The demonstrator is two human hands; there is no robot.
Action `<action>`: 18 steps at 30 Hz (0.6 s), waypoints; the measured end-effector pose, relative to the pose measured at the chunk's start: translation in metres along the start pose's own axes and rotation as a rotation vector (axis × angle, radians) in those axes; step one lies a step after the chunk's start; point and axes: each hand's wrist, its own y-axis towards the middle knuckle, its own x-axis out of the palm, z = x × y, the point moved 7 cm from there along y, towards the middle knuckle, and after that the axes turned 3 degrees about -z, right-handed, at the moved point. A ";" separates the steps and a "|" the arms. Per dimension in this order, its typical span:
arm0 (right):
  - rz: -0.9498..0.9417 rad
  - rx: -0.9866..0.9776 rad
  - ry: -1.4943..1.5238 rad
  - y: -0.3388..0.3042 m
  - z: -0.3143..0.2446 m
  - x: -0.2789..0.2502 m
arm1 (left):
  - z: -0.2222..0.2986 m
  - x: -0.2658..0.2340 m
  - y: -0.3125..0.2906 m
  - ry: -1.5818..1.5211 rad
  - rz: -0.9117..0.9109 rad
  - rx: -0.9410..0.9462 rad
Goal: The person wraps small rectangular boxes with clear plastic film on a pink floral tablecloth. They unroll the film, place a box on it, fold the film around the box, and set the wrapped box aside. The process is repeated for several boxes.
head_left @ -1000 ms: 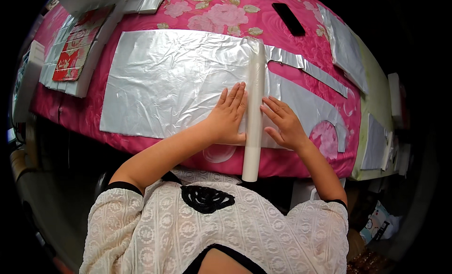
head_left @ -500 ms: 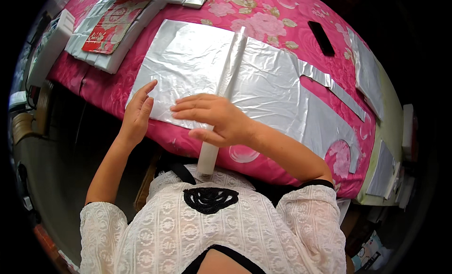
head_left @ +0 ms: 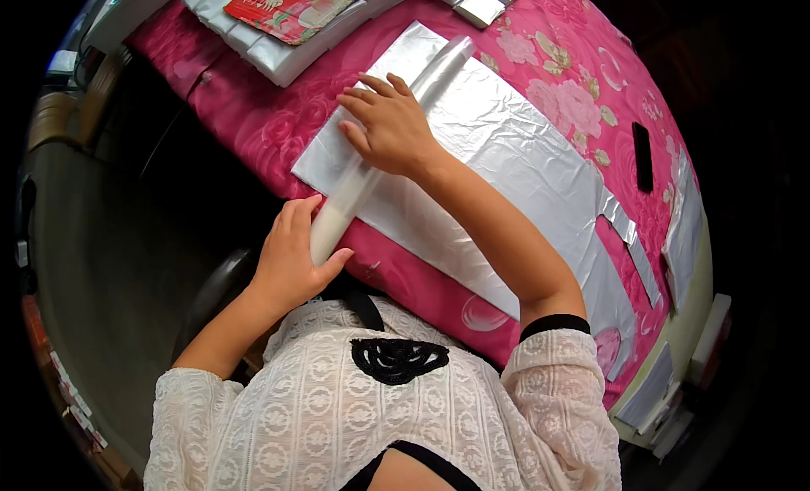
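A pale, translucent roll [head_left: 344,206] lies slantwise over a flat, silvery-white plastic vest bag [head_left: 506,175], its near end sticking out past the table's front edge. The fingers and thumb of my left hand [head_left: 288,259] curve around that near end and hold it. My right hand [head_left: 386,124] rests on the roll farther up, palm down, fingers spread over the bag's left part. Creases run across the bag, and its cut-out handles [head_left: 629,229] lie to the right. What my right palm covers is hidden.
A pink flowered cloth [head_left: 561,94] covers the table. At the back left stands a stack of folded silvery bags [head_left: 257,48] with a red patterned sheet [head_left: 295,12] on top. Small silvery bundles [head_left: 481,8] lie at the back. A black oblong object [head_left: 643,158] is at the right.
The roll has shifted left across the bag and tilts more. My left hand has come down onto its near end; my right hand has moved up along it. The view has turned.
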 end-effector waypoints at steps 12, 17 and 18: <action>0.624 0.651 1.771 -0.015 0.028 0.000 | -0.005 0.026 -0.006 -1.624 -0.552 -0.333; 0.598 0.623 1.824 -0.038 0.026 -0.042 | 0.032 0.038 0.013 -1.396 -0.637 -0.378; 0.619 0.698 1.652 -0.047 0.030 -0.049 | 0.027 0.041 0.019 -1.104 -0.594 -0.373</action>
